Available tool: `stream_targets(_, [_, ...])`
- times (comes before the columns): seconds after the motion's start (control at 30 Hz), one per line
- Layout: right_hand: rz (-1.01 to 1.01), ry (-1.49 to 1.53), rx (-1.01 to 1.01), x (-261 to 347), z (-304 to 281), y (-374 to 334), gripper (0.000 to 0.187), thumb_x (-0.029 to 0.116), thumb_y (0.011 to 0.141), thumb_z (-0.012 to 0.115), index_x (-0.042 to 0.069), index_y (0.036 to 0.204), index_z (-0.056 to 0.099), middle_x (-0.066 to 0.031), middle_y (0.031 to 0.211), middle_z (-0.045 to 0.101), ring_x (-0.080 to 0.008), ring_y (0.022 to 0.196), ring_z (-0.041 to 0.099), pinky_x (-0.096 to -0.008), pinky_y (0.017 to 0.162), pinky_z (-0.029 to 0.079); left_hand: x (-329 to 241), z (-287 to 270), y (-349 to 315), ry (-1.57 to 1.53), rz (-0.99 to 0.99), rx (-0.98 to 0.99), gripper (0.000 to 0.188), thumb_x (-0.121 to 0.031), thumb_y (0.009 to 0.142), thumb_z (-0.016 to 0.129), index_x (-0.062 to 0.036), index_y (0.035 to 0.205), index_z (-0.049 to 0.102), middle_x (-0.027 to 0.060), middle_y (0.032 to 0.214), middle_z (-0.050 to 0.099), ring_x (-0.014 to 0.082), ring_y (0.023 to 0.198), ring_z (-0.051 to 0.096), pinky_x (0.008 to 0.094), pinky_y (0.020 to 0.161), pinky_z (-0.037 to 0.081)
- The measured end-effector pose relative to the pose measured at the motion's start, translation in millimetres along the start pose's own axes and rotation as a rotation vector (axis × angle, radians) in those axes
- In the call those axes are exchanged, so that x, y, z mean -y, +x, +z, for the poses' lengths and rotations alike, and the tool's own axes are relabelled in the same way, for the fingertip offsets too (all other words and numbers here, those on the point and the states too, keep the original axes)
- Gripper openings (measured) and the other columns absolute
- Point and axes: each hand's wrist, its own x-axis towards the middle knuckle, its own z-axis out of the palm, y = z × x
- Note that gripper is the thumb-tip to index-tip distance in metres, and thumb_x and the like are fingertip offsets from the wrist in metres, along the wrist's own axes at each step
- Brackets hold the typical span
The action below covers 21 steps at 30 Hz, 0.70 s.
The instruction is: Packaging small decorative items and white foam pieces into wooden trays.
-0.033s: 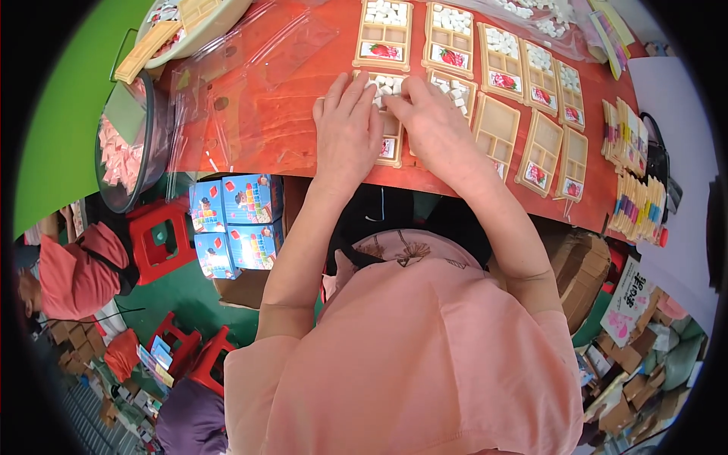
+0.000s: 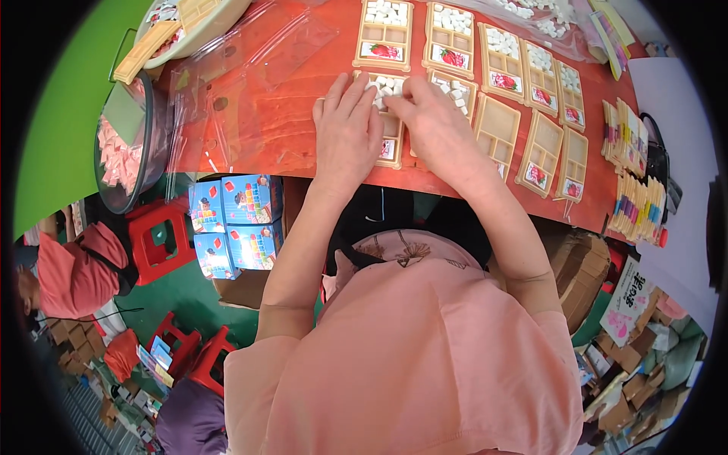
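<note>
On the red table (image 2: 280,129) lies a beige compartment tray (image 2: 390,145) with a strawberry picture, partly under both hands. My left hand (image 2: 347,129) rests flat on its left side, fingers spread, fingertips at the small white blocks (image 2: 384,86) in its top compartments. My right hand (image 2: 438,130) lies across the neighbouring tray (image 2: 458,91), its fingertips touching the same white blocks. Neither hand visibly lifts anything. Several more trays, some filled (image 2: 384,30) and some bare (image 2: 497,129), lie in rows behind and to the right.
Clear plastic bags (image 2: 250,61) lie left of the trays. A round tub of pink pieces (image 2: 121,152) sits at the table's left end. Stacks of colourful cards (image 2: 635,189) line the right edge. Blue boxes (image 2: 235,220), red stools (image 2: 155,235) and a crouching person (image 2: 72,273) are below.
</note>
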Motion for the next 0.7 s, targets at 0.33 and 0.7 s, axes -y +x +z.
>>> stream_targets(0.33, [0.082,0.296,-0.138,-76.4,-28.3,29.0,0.030,-0.003,0.094,0.058,0.004,0.121,0.067,-0.0109,0.107,0.067,-0.0255,0.095,0.067,-0.0339,0.080,0.053,-0.2,-7.1,-3.2,-0.090,0.069,0.011,0.027,-0.012,0.092,0.067,0.0024,0.115,0.067,0.0175,0.136,0.062,0.0376,0.132,0.054,0.0552,0.111,0.036])
stream_targets(0.7, [0.272,-0.175,-0.287,-287.4,-54.8,183.3,0.053,0.040,0.088,0.070,-0.005,0.117,0.069,-0.0298,0.118,0.067,-0.0407,0.114,0.064,-0.0475,0.097,0.052,5.8,-12.3,-2.9,-0.267,-0.119,-0.075,0.025,-0.007,0.093,0.065,0.0010,0.116,0.068,0.0192,0.131,0.064,0.0357,0.121,0.060,0.0503,0.109,0.040])
